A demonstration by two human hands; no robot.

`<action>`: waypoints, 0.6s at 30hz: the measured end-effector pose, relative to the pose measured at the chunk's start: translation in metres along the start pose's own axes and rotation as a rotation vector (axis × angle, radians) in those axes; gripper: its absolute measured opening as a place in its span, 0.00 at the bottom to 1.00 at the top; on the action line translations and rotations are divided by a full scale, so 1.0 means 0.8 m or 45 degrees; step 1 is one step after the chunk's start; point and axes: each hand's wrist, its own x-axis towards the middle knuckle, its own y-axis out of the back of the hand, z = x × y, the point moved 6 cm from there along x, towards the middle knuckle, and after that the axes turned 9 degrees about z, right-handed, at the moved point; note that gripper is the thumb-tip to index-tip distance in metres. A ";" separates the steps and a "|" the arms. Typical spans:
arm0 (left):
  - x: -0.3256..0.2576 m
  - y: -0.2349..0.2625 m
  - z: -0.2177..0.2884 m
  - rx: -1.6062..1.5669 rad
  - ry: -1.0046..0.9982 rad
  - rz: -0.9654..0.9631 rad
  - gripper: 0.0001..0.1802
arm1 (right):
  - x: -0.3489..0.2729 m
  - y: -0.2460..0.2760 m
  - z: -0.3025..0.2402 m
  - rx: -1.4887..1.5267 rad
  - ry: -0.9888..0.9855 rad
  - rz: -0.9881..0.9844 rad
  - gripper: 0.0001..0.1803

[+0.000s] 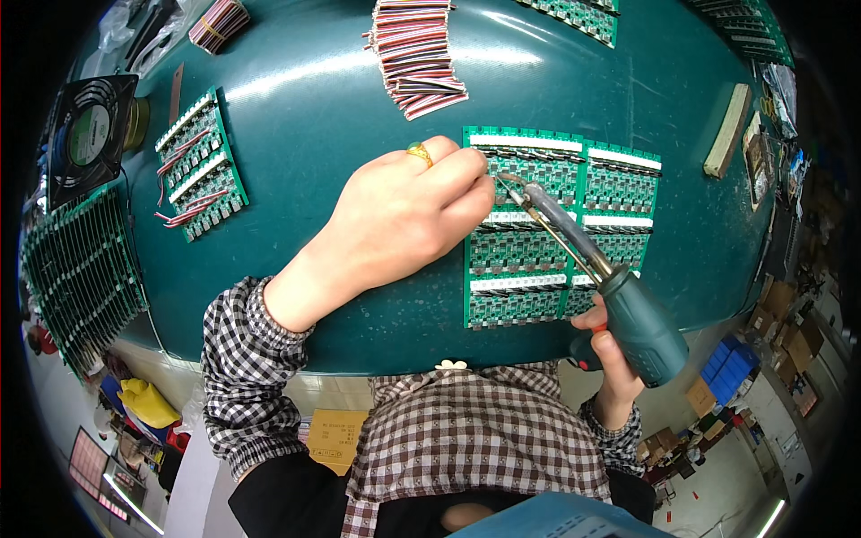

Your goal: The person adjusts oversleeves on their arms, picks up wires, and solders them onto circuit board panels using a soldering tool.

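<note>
A green circuit board panel (619,193), with rows of small chips and white strips, lies on the table in front of me. My left hand (404,202), with a gold ring on one finger, is closed over the panel's upper left part. Its fingertips are turned away, so whatever they pinch is hidden. In my right hand (614,368) is a soldering iron (641,323) with a dark green handle. A thin metal tube runs along its shaft, and its tip is close to my left fingertips, over the upper rows of the panel.
Loose red, black and white wires (413,49) lie in a pile at the far middle. To the left are a board with wires attached (202,166), a black fan (90,134) and stacked boards (85,269). A wooden block (727,130) sits at the right.
</note>
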 end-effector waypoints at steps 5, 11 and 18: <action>0.000 -0.001 0.000 0.000 0.000 -0.009 0.12 | 0.002 0.001 0.000 -0.092 0.087 -0.069 0.30; 0.001 -0.001 0.000 -0.004 0.003 -0.029 0.12 | 0.001 0.001 0.002 -0.036 0.027 -0.030 0.28; 0.002 -0.001 -0.001 0.017 -0.001 -0.039 0.11 | 0.000 0.004 0.004 0.004 0.010 0.007 0.28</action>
